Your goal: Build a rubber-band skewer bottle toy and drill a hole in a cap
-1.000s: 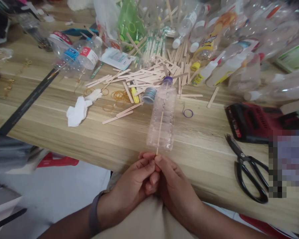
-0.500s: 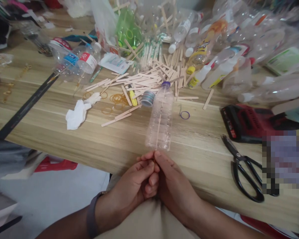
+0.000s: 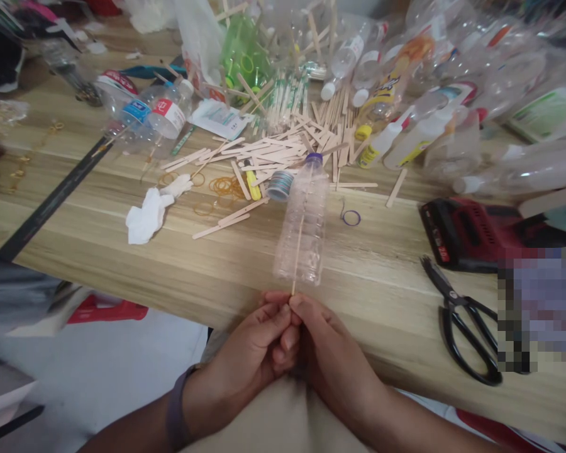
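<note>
At the far left I see a long dark strip [image 3: 51,201] slanting across the worktop [image 3: 82,248], with labelled bottles [image 3: 167,117] beside its upper end. Next come a crumpled tissue [image 3: 145,217] and loose rubber bands [image 3: 229,186], near enough, I judge, to be easy to pick from. My left hand [image 3: 257,330] sits low at the near edge, its fingers curled in and grasping the near end of a thin stick [image 3: 293,288] together with the other hand. Beyond lie scattered wooden sticks [image 3: 283,148] and a small striped roll [image 3: 280,186]. The stick runs along a clear bottle [image 3: 304,242], inside it as far as I can tell; the bottle points its base my way, probably so the stick comes straight to me. My right hand [image 3: 330,340] pinches that end too, thumb on top, likely to keep it steady. Farther right are a purple ring [image 3: 351,218], black-handled scissors [image 3: 453,297] partly masked by pixelation, and a red-and-black tool [image 3: 471,229].
</note>
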### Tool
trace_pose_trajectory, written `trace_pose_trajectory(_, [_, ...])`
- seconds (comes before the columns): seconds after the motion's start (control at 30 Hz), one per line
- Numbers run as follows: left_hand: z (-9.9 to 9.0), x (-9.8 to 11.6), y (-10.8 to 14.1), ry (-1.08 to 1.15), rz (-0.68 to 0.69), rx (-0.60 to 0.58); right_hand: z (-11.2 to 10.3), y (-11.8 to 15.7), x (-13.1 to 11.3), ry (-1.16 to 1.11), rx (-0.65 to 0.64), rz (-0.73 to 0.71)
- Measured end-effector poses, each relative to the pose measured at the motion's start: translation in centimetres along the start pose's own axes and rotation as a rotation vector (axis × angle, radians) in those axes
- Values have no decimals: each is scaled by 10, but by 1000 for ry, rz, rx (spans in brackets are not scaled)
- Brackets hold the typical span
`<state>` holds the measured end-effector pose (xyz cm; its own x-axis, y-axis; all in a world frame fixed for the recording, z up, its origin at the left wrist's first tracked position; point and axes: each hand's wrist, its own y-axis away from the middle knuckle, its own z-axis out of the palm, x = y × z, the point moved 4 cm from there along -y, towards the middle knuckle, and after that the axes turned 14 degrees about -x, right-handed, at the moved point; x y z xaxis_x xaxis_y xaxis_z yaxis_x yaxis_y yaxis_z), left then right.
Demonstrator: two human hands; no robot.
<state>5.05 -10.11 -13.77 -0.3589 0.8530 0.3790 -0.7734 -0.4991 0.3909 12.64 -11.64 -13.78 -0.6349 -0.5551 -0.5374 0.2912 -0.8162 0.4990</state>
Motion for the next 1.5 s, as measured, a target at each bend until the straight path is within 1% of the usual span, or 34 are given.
trace_pose_trajectory(0.1, [-1,1,-1,24,9,14,6,-2,-2,-155,6,47])
trace_pose_trajectory(0.17, [-2,0,-2,43,18,15,7,-3,-4,-191,35,69])
trace_pose_trajectory(0.33, [-3,-1,1,-1,15,12,6,-2,-12,-180,58,88])
trace_pose_trajectory(0.47, [-4,-3,6,-47,-52,-13,4,-2,-17,-201,68,101])
trace_pose_trajectory(0.53, [-4,-4,7,-41,-76,-31,6,-2,-18,-201,42,113])
trace_pose_trajectory(0.63, [-3,-6,6,-8,-75,-38,9,-3,-16,-218,-4,100])
trace_pose_trajectory(0.7, [-2,-7,4,-8,-67,-37,9,-3,-12,-236,-31,93])
trace_pose_trajectory(0.77, [0,-7,2,-17,-50,-39,9,-3,-7,-233,-63,115])
trace_pose_trajectory(0.87, [1,-8,0,-21,-26,-40,8,-3,-3,-213,-76,144])
trace_pose_trajectory(1.07, [-1,-9,2,-46,-46,9,9,-1,-3,-223,7,102])
trace_pose_trajectory(1.13, [-1,-9,2,-34,-44,3,9,1,-2,-220,27,98])
trace_pose_trajectory(1.2, [-1,-9,1,-7,-36,-17,8,2,-2,-219,30,109])
trace_pose_trajectory(1.27, [0,-9,1,25,-30,-32,9,3,-2,-208,4,124])
trace_pose_trajectory(1.37, [-2,-9,2,64,-17,-14,10,1,-4,-181,-35,118])
trace_pose_trajectory(1.5, [-4,-9,3,83,-4,-6,10,-2,-8,-125,39,149])
